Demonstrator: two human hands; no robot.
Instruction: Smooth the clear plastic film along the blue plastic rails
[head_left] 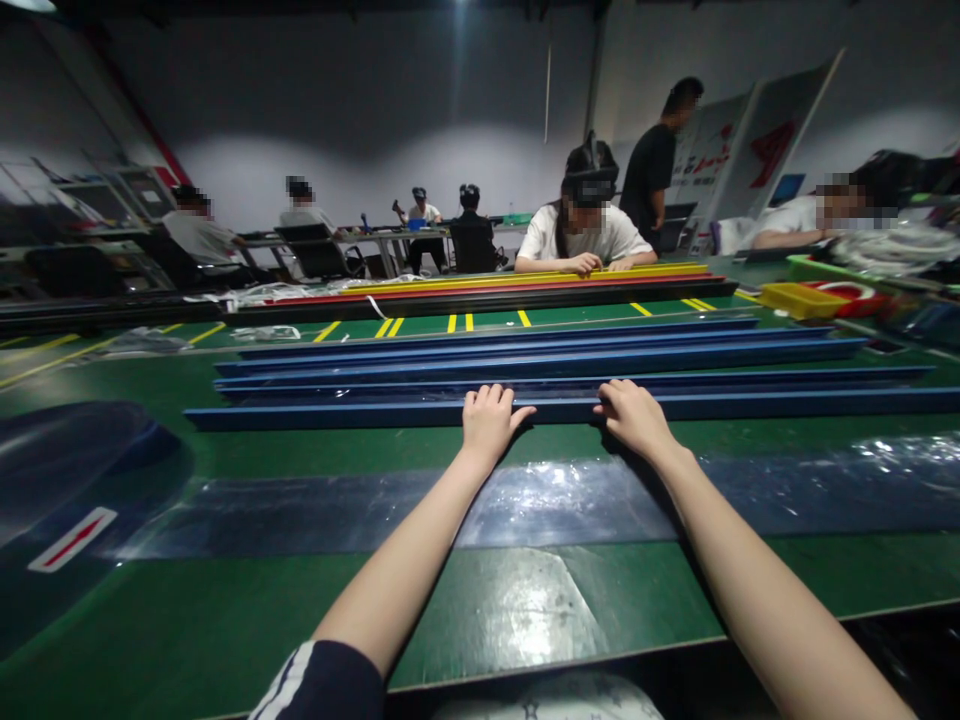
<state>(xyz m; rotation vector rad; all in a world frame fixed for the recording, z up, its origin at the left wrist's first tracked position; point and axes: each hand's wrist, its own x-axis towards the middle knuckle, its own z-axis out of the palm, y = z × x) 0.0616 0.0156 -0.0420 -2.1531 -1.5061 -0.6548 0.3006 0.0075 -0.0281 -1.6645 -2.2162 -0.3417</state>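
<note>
A long blue channel-shaped strip (322,417) lies across the green table, nearest to me in a group of similar blue strips. My left hand (489,425) is closed on it, fingers hooked over the upper edge and the thumb pointing right along the front. A short way to the right, my right hand (637,418) has its fingers curled over the same strip. Its fingertips are partly hidden behind the edge. Between my forearms and beyond them runs a wide clear plastic sheet (555,505), flat and shiny.
More blue strips (540,358) lie just behind. Yellow and red strips (525,283) lie farther back, where a co-worker (589,225) leans over them. At left, the clear sheet curls up near a red-arrow label (73,540). A yellow tray (801,300) stands at right.
</note>
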